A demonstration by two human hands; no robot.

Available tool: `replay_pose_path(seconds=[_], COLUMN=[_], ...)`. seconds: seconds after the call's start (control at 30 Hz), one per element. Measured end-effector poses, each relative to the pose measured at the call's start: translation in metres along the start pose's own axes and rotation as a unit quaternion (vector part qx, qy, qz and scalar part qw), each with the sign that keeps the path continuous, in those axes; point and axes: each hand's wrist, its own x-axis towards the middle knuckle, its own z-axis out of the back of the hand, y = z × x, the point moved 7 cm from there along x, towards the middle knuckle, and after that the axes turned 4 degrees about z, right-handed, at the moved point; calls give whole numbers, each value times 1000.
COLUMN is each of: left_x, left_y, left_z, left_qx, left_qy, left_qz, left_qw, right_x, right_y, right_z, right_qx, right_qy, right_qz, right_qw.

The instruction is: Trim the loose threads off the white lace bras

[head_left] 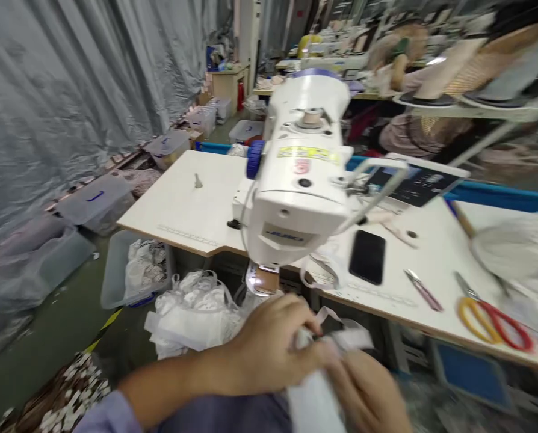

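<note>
My left hand [269, 346] is closed, its thumb and fingers pinching a white cloth garment piece [315, 400] in front of my lap. Close against it, my right hand [368, 388] is also closed on the same cloth, blurred by motion. A white strap end sticks up past the fingers; the pinched spot itself is hidden. Just beyond the hands stands a white sewing machine [296, 207], its lamp lit over the needle area. White garments [194, 316] with straps are heaped to the left of the hands, below the machine.
On the white tabletop [174, 192] lie a black phone [367, 257], thread snips [425, 290] and red-and-yellow scissors [494, 319]. White cloth [517, 252] is piled at the right. Plastic bins [97, 201] line the floor at left. Another person [425, 132] sits beyond the table.
</note>
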Motion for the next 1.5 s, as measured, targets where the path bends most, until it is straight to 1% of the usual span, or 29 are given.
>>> replay_pose_path(seconds=[0.07, 0.1, 0.13, 0.2, 0.23, 0.27, 0.3, 0.33, 0.4, 0.47, 0.5, 0.53, 0.57, 0.6, 0.63, 0.7, 0.73, 0.8, 0.87, 0.9, 0.93, 1.0, 1.1, 1.2, 1.33, 1.5], left_x=[-9, -13, -16, -20, -20, -20, -18, -16, -7, 2, 5, 7, 8, 7, 6, 2, 0, -3, -6, -6, -5, -2, 4, 8, 9, 9], left_y=[35, 50, 61, 73, 74, 74, 73, 72, 73, 76, 78, 80, 82, 85, 88, 94, 95, 93, 87, 85, 84, 83, 82, 81, 85, 90], left_z=[-7, -10, -11, -10, -10, -9, -9, -9, -9, -9, -8, -8, -6, -3, 1, 13, 18, 27, 30, 30, 30, 31, 35, 39, 40, 39], left_qx=[4, 23, 55, 129, 157, 174, 175, 160, 98, 18, -18, -45, -62, -64, -54, 4, 47, 136, 212, 240, 264, 304, 350, 372, 374, 380], left_qy=[37, 46, 40, 15, 0, -15, -28, -36, -40, -34, -29, -23, -19, -19, -23, -48, -65, -96, -119, -126, -132, -139, -142, -141, -140, -135], left_qz=[60, 74, 74, 41, 19, -1, -13, -14, 19, 72, 98, 119, 137, 149, 155, 143, 119, 38, -54, -88, -108, -115, -101, -96, -100, -100], left_qw=[997, 996, 995, 991, 987, 985, 984, 986, 994, 997, 995, 992, 988, 986, 986, 989, 990, 985, 969, 959, 949, 935, 921, 913, 911, 910], right_x=[7, 9, 11, 13, 14, 16, 18, 22, 29, 38, 43, 47, 51, 56, 60, 69, 74, 83, 92, 97, 102, 112, 124, 130, 131, 138], right_y=[-2, -6, -12, -24, -29, -34, -38, -42, -49, -54, -55, -55, -57, -59, -61, -68, -72, -79, -86, -88, -90, -91, -88, -81, -71, -68], right_z=[-26, -38, -48, -63, -67, -70, -71, -72, -77, -83, -86, -88, -89, -88, -85, -78, -75, -71, -70, -69, -68, -64, -57, -47, -36, -35], right_qx=[18, 28, 38, 86, 134, 193, 258, 322, 422, 485, 506, 520, 526, 520, 505, 453, 423, 370, 326, 308, 293, 263, 217, 194, 193, 209], right_qy=[46, 71, 94, 122, 123, 111, 87, 59, 5, -37, -51, -63, -71, -79, -87, -98, -100, -89, -73, -67, -61, -54, -43, -44, -47, -41], right_qz=[9, -3, -29, -92, -125, -156, -188, -219, -283, -334, -351, -363, -369, -370, -364, -340, -324, -298, -282, -277, -271, -257, -234, -217, -210, -217], right_qw=[999, 997, 994, 984, 975, 962, 944, 919, 861, 808, 786, 770, 763, 766, 778, 818, 840, 876, 899, 908, 915, 929, 947, 956, 957, 953])
